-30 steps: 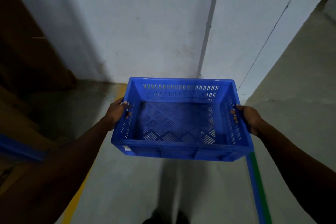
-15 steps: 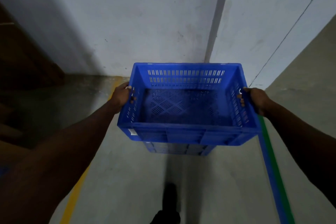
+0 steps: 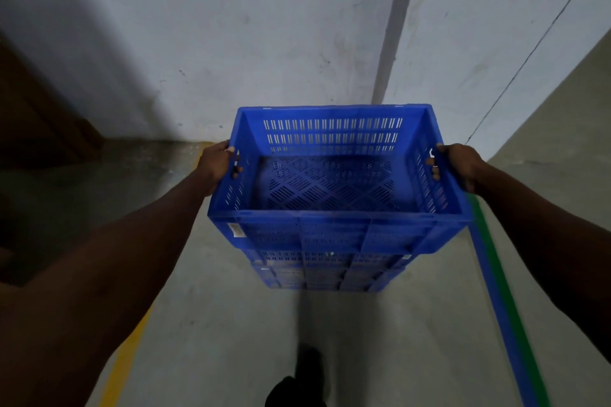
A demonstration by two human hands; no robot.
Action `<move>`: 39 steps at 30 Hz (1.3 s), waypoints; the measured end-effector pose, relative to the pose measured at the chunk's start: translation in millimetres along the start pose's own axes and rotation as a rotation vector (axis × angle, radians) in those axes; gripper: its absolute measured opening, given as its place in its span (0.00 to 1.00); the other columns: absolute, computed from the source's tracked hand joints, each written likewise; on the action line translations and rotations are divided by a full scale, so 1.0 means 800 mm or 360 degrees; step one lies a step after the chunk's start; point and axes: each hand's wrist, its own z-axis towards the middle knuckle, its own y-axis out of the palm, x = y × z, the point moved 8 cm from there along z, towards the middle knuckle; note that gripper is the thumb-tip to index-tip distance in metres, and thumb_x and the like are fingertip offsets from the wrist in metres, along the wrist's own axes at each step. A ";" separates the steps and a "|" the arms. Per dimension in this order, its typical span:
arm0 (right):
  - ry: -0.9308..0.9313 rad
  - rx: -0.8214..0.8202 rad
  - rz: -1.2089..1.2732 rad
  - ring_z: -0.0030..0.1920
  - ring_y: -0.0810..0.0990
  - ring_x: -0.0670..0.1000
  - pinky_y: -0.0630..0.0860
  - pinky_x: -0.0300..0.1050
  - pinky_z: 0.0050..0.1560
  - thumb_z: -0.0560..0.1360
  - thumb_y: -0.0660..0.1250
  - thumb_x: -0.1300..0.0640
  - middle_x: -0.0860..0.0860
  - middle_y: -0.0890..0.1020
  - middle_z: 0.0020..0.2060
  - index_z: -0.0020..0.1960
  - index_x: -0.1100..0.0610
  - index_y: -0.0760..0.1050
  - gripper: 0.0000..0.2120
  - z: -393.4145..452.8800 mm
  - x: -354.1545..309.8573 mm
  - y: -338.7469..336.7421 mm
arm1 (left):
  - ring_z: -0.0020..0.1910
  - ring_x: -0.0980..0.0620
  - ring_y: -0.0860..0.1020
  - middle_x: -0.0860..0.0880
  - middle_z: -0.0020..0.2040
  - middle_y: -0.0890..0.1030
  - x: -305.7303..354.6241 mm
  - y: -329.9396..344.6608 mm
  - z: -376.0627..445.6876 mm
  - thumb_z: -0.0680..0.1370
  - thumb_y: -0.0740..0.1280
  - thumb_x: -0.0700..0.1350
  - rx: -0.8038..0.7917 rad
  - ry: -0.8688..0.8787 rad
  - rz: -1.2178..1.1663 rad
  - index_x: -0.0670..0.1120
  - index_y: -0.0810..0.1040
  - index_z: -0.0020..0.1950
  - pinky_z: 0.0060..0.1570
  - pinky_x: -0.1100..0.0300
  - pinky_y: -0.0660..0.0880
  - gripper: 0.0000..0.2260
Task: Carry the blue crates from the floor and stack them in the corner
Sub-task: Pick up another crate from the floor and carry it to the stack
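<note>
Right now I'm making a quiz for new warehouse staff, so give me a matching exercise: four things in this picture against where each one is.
Things:
1. top crate
2. crates underneath
3. yellow line
4. green and blue lines

Places:
A. on the floor, right of the stack
B. held at both ends by the left hand and right hand
C. on the floor, left of the stack
D. on the floor in the corner, below the held crate

Pairs: 1-B, 2-D, 3-C, 4-A
</note>
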 end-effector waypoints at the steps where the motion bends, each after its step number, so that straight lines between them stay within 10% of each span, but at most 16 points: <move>1: 0.0004 0.0001 0.0005 0.31 0.70 0.52 0.72 0.44 0.29 0.83 0.56 0.55 0.55 0.76 0.38 0.58 0.60 0.72 0.11 0.004 0.004 0.002 | 0.32 0.48 0.75 0.42 0.46 0.78 -0.003 0.001 0.004 0.84 0.57 0.40 0.0007 0.0002 -0.0003 0.41 0.79 0.63 0.28 0.57 0.72 0.13; 16: -0.0007 0.0090 0.0109 0.29 0.68 0.52 0.69 0.44 0.27 0.81 0.55 0.57 0.56 0.77 0.37 0.57 0.57 0.71 0.09 0.028 0.015 0.007 | 0.34 0.49 0.77 0.43 0.48 0.80 -0.011 0.007 0.007 0.84 0.57 0.44 0.0080 0.0031 -0.0122 0.45 0.79 0.62 0.33 0.57 0.73 0.13; 26: -0.0043 0.0112 0.0085 0.30 0.71 0.53 0.71 0.46 0.30 0.82 0.59 0.54 0.58 0.77 0.38 0.54 0.62 0.74 0.12 0.024 0.023 0.004 | 0.43 0.46 0.82 0.43 0.58 0.81 -0.002 0.009 0.009 0.84 0.56 0.57 0.0091 0.0039 0.0502 0.45 0.71 0.69 0.39 0.56 0.75 0.20; 34: -0.0228 0.0362 -0.0752 0.58 0.79 0.59 0.74 0.51 0.57 0.78 0.63 0.41 0.56 0.80 0.61 0.67 0.59 0.76 0.26 -0.035 -0.020 -0.023 | 0.60 0.46 0.78 0.43 0.64 0.78 0.089 -0.017 -0.034 0.83 0.62 0.49 0.0352 0.0312 0.0631 0.43 0.75 0.68 0.58 0.53 0.74 0.17; 39: -0.0312 0.0452 -0.0491 0.53 0.79 0.54 0.73 0.46 0.53 0.78 0.65 0.47 0.52 0.82 0.53 0.62 0.56 0.79 0.18 -0.126 -0.063 -0.040 | 0.54 0.47 0.80 0.46 0.55 0.83 0.170 -0.002 -0.092 0.82 0.63 0.49 0.0188 0.0324 0.0332 0.47 0.81 0.56 0.52 0.55 0.75 0.10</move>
